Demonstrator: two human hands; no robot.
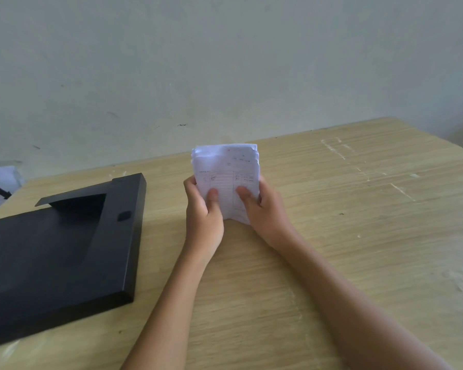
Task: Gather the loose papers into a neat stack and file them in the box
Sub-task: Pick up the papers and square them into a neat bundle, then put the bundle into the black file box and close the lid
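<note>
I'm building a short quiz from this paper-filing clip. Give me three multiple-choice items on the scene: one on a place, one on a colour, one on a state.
1. Where is the box relative to the paper stack?
A. To its left
B. To its right
C. Under it

2. What colour is the box?
A. White
B. Black
C. Red

3. How is the paper stack held?
A. Lying flat, untouched
B. Upright on the table, in both hands
C. In one hand, high in the air

Key:
1 A: the box lies left of the paper stack.
2 B: its whole surface is black.
3 B: the left hand and right hand grip the stack's sides, its lower edge on the table.
</note>
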